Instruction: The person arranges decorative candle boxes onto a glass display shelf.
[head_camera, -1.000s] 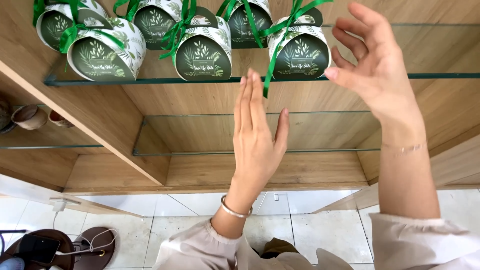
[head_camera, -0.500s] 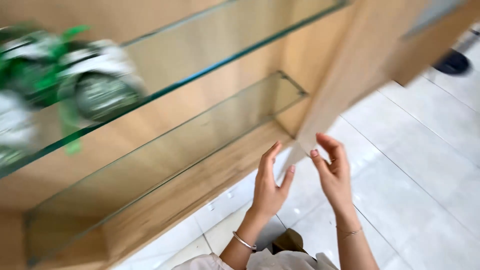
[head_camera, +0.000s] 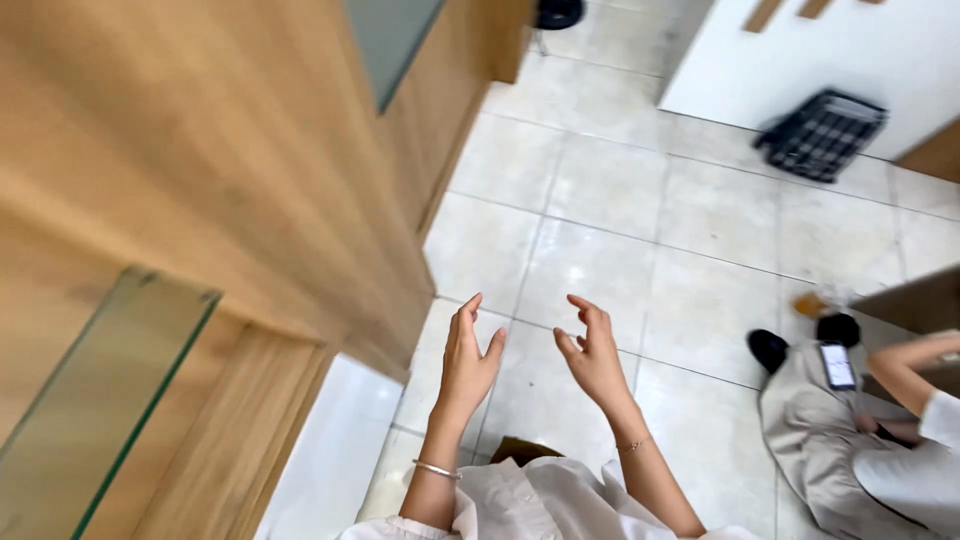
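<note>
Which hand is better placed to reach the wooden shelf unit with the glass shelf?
Probably the left hand: it is empty, fingers straight, and it is the one nearer the wooden shelf unit and its glass shelf. The right hand, also empty with fingers curled, hangs over the tiled floor.

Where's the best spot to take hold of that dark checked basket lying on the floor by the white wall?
Judging by its pose, grip the dark checked basket at its upper rim, coming from above: it lies tilted on the tiled floor, its far side against the white wall. Both hands, left hand and right hand, are empty.
</note>
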